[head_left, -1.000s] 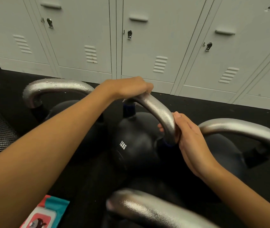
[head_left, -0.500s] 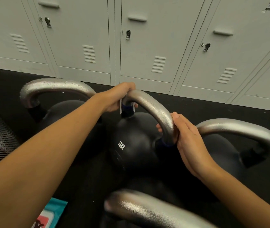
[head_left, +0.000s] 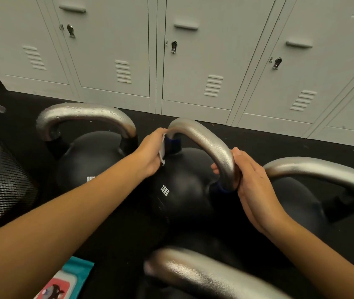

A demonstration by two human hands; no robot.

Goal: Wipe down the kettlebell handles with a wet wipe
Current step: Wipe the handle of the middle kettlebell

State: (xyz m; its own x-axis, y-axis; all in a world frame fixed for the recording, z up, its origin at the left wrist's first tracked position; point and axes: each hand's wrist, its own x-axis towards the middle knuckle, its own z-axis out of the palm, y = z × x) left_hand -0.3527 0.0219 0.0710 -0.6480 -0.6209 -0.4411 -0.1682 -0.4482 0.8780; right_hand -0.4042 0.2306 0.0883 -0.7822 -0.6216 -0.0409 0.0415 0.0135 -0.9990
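Note:
A black 12 kg kettlebell stands in the middle of the floor, its silver handle arching over it. My left hand holds a white wet wipe against the handle's left leg, low down by the blue band. My right hand grips the handle's right leg near its base. Only an edge of the wipe shows past my fingers. Three more kettlebells surround it: one at the left with a wet, beaded handle, one at the right, one close in front.
A teal and red wet wipe pack lies on the black floor at the bottom left. A black mesh bin stands at the left edge. Grey lockers line the wall behind the kettlebells.
My left hand slid with the wipe from the top of the handle down its left leg to the blue band. The right hand kept its grip.

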